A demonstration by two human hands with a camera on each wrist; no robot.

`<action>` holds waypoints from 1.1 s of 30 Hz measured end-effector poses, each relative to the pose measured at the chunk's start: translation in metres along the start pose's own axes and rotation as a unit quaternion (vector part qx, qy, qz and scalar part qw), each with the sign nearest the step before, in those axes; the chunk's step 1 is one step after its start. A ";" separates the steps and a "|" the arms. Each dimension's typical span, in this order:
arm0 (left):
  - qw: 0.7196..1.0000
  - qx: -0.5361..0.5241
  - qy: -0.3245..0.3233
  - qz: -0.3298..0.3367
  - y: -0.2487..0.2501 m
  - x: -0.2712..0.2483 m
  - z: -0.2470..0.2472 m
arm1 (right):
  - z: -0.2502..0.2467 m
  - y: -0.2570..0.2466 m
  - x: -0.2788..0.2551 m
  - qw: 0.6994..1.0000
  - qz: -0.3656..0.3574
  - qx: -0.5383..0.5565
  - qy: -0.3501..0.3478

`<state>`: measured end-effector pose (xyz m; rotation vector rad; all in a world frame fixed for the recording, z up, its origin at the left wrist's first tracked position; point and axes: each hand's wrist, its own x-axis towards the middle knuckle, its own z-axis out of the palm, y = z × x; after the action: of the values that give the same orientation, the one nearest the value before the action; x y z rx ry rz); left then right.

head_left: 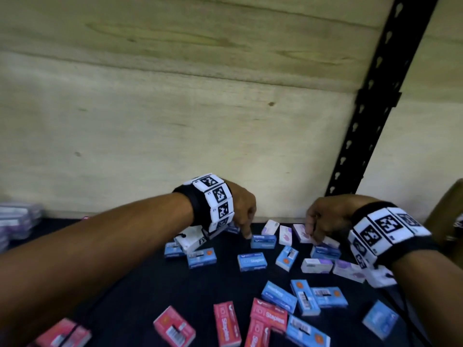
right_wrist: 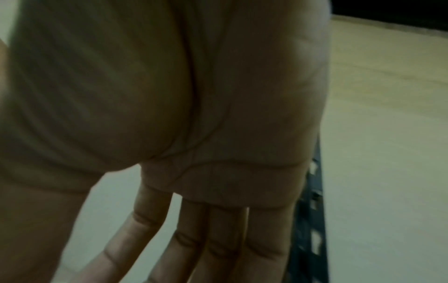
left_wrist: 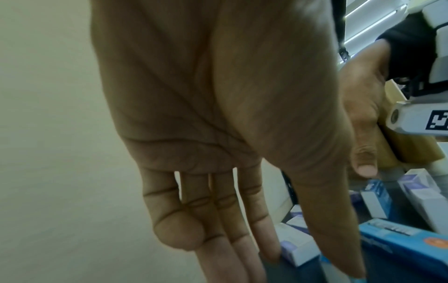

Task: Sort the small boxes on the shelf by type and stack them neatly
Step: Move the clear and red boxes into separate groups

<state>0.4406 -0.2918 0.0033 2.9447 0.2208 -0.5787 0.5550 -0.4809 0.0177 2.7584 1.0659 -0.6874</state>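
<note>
While blue, red and white boxes (head_left: 251,261) lie scattered across the lower frame on the dark shelf (head_left: 140,284), left hand (head_left: 240,206) and right hand (head_left: 325,216) reach down, grip apart, fingers straight.

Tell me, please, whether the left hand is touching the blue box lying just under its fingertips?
Cannot tell. In the head view the left hand has a fingertip at the blue box, but blur hides any gap; the left wrist view does not settle it either.
</note>
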 end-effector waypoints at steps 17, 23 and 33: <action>0.992 -0.030 -0.116 -0.036 -0.024 -0.144 0.049 | 0.038 -0.130 -0.079 0.989 -0.127 -0.073 -0.030; 0.993 -0.032 -0.110 -0.029 -0.023 -0.181 0.073 | 0.063 -0.148 -0.096 0.985 -0.110 -0.117 -0.064; 1.000 0.002 -0.023 0.019 -0.013 -0.197 0.090 | 0.093 -0.164 -0.106 0.982 -0.094 -0.156 -0.047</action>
<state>0.2249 -0.3167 -0.0050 2.9280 0.1578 -0.6426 0.3429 -0.4461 -0.0076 2.3604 1.3002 -0.6054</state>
